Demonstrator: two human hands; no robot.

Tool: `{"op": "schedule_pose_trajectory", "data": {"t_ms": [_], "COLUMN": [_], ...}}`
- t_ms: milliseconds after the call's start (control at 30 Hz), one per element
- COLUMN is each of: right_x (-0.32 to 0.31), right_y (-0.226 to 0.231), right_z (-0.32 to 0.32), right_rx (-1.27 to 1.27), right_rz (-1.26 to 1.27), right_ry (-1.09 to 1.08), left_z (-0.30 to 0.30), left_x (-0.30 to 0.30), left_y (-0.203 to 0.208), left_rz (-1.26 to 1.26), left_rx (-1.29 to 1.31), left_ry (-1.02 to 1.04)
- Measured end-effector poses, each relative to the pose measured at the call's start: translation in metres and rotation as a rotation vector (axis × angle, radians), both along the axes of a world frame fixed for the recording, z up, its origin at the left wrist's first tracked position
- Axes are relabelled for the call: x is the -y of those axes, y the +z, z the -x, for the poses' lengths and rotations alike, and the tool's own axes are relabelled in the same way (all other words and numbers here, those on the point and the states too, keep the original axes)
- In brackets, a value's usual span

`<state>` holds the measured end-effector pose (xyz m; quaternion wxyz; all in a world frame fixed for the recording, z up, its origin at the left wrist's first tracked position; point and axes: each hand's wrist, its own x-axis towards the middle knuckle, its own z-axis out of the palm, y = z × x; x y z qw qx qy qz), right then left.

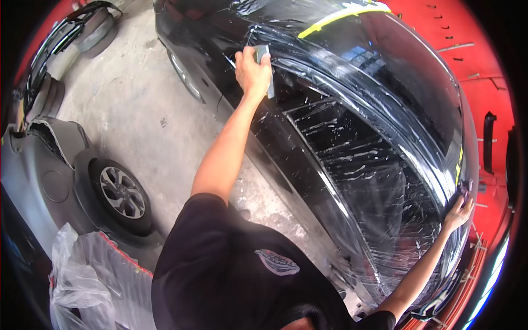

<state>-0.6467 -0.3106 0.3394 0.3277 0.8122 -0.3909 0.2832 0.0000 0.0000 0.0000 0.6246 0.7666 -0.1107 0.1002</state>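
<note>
My left hand is closed round a flat grey pad, held at the front end of the side window frame of a black car. Whether the pad touches the surface is hard to tell. Far to the right, my right hand rests at the rear of the roof edge, its fingers round a small dark purplish wad, perhaps cloth. Whitish wet streaks run along the roof rail. Clear plastic film covers the side windows, and yellow tape marks the roof's front.
Left of the car lies a concrete floor. A grey car with a wheel stands at the left, crumpled plastic sheeting near it. Loose car parts lie at the upper left. A red wall with hooks rises beyond the car.
</note>
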Motion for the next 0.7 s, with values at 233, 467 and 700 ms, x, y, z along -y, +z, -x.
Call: {"op": "schedule_pose_trajectory", "data": {"t_ms": [233,467,700], "right_x": [-0.005,0.005,-0.006], "right_y": [0.005,0.006,0.006], "right_z": [-0.004,-0.002,0.002], "right_rx": [0.024,0.0,0.023], "right_rz": [0.005,0.016,-0.033], "right_ry": [0.014,0.042,-0.013], "left_z": [0.062,0.024,0.033], "left_x": [0.023,0.016,0.018], "left_y": [0.046,0.026,0.023], "left_rz": [0.024,-0.057,0.007], "left_rx": [0.257,0.048,0.227], "left_ry": [-0.161,0.006,-0.101]}}
